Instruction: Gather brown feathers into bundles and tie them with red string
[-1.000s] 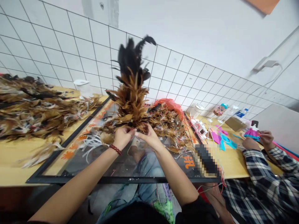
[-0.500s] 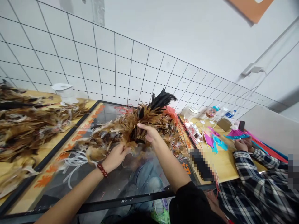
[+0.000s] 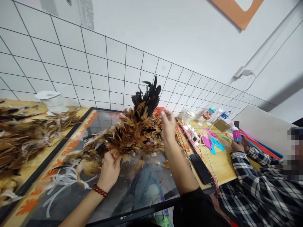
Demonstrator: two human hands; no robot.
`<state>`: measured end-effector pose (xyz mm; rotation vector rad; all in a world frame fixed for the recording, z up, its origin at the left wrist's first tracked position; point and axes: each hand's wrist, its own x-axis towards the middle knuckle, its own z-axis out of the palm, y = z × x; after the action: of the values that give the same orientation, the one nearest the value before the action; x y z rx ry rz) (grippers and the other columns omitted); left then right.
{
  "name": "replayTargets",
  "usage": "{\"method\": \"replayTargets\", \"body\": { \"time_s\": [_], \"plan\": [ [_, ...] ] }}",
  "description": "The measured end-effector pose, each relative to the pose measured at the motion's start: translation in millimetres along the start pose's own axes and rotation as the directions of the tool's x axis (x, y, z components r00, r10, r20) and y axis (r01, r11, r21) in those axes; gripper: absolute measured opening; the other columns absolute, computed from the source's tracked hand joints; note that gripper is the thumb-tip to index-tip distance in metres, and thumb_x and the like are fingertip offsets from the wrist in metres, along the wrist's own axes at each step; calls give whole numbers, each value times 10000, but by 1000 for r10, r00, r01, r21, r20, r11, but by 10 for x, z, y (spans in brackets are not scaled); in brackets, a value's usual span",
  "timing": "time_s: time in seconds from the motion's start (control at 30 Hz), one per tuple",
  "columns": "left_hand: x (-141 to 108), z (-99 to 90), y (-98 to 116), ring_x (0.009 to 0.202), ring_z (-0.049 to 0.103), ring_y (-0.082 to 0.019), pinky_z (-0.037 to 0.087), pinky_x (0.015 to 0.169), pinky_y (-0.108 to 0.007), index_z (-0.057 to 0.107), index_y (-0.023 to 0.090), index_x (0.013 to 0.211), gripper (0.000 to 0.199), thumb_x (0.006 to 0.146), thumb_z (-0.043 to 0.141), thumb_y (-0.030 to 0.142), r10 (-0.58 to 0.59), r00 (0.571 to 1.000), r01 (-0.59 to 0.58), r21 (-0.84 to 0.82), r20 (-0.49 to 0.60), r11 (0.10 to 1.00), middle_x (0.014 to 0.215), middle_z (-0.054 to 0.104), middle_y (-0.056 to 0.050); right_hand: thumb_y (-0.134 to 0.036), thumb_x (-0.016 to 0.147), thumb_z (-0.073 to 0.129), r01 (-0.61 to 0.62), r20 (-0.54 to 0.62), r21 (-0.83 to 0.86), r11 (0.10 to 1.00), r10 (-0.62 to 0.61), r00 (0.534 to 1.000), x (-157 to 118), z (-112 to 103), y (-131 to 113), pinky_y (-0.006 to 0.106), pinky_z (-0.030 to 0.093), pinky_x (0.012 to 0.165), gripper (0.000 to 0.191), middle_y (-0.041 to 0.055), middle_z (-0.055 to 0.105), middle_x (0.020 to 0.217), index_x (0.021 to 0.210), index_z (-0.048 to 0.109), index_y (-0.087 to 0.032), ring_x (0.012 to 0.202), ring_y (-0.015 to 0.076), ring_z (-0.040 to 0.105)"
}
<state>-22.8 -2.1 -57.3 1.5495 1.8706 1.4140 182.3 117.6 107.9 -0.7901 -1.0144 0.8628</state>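
A bunch of brown feathers with black tips (image 3: 136, 123) stands tilted up over a loose pile of similar feathers. My left hand (image 3: 110, 168), a red bead bracelet on its wrist, is closed around the lower end of the bunch; the fingertips are partly hidden by feathers. To the right of the bunch my right hand (image 3: 168, 126) is raised, fingers loosely bent and apart, with nothing visible in them. Beneath both hands lies a clear-topped, black-framed panel (image 3: 139, 206). White ribbon strips (image 3: 60, 179) are spread on it left of my left hand.
More feathers (image 3: 21, 135) cover the wooden table at left, beside a white spool (image 3: 53, 101). A phone (image 3: 201, 168), cables and pink and blue pieces (image 3: 213, 143) lie at right. A co-worker in a plaid sleeve (image 3: 243, 164) holds a pink-and-blue item. A wire grid (image 3: 118, 66) stands behind.
My right hand has come off the bunch and moved right and up. The bunch now stands more upright, with my left hand closed at its base. The co-worker's pink-and-blue item looks more bunched.
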Motion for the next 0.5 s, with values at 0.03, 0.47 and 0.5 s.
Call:
{"method": "replayTargets", "body": {
  "time_s": [0.03,0.47,0.5],
  "plan": [
    [4,-3,-2,813,623,-321,504,731,-456,335,260,848,206,817,476,406,-16,1000,16,13,1,1000,820,565,-95,-445,700,763,18,86,-42,999,-14,996,-136,56,37,294,508,850,454,35,643,1017,1049,584,-218,911,160,609],
    [40,-138,-34,673,593,-256,461,655,-366,394,246,894,287,830,491,508,-60,998,60,13,-29,998,735,556,-19,-385,578,807,-421,164,165,892,396,903,-107,104,409,236,478,547,381,-40,625,700,850,603,-212,551,95,536],
    [38,-145,-24,693,594,-260,456,666,-369,411,245,879,271,852,465,509,-35,999,35,30,-16,999,747,562,-29,-385,581,815,-426,167,197,883,398,902,-132,68,393,237,504,597,410,-32,653,759,890,606,-216,610,102,575]
  ]
}}
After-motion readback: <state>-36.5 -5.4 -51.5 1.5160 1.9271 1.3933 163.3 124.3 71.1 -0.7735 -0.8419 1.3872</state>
